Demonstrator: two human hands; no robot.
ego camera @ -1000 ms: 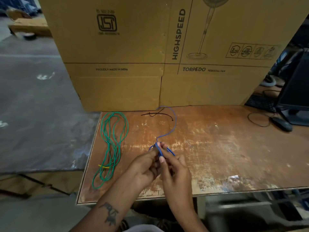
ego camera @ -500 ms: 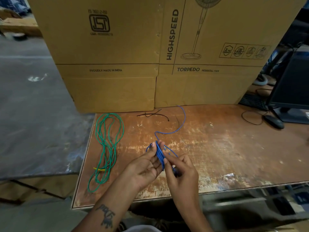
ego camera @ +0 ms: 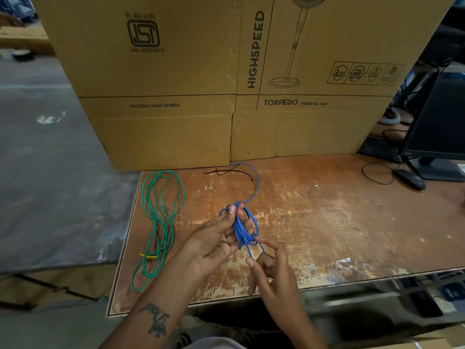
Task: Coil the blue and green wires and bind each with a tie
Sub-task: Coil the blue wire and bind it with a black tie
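My left hand [ego camera: 216,238] holds a bundle of blue wire [ego camera: 242,229] loops above the worn wooden table [ego camera: 327,222], thumb pinching the top of the coil. A loose tail of the blue wire runs up from the bundle toward the boxes. My right hand [ego camera: 271,263] is just below and right of the coil, fingers curled, with a blue strand passing between its fingertips. The green wire [ego camera: 161,222] lies in long loose loops at the table's left side, with a yellow tie [ego camera: 148,256] across it. Black ties [ego camera: 231,171] lie near the back.
Large cardboard fan boxes [ego camera: 226,71] stand along the back of the table. A monitor [ego camera: 437,127], a black mouse [ego camera: 410,182] and its cable sit at the far right. The table's left edge drops to the concrete floor [ego camera: 50,185].
The blue coil in my left hand has grown by more loops and the loose tail has shortened. My right hand has dropped lower and to the right, drawing a strand down.
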